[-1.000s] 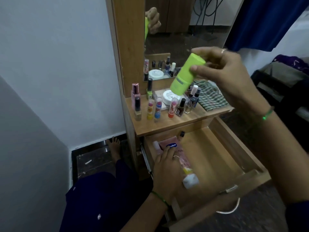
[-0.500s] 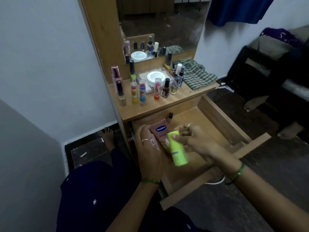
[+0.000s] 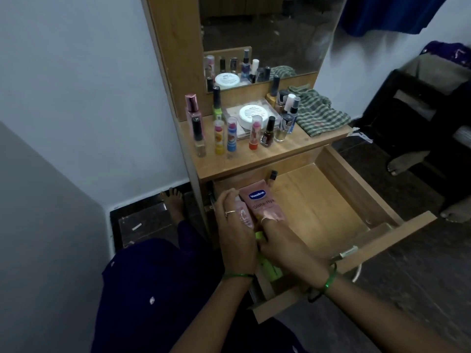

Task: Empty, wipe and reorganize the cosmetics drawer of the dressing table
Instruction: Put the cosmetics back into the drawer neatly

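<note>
The wooden drawer (image 3: 339,200) of the dressing table stands pulled out. At its left side lie a pink Vaseline tube (image 3: 262,202) and a smaller pink tube (image 3: 243,215). My left hand (image 3: 235,233) rests on the smaller tube at the drawer's left wall. My right hand (image 3: 285,248) lies over a lime-green bottle (image 3: 270,268) and presses it down into the front left corner. Only parts of the green bottle show between my hands. A small dark-capped bottle (image 3: 272,177) stands at the drawer's back.
The table top (image 3: 280,154) holds several lip balms, nail polishes, perfume bottles, a white cream jar (image 3: 253,115) and a green checked cloth (image 3: 318,113). A mirror (image 3: 267,34) rises behind. Another person's feet (image 3: 405,163) are on the floor at right.
My right hand carried the green bottle from above the table top down into the drawer's front left corner. My left hand stayed on the pink tubes.
</note>
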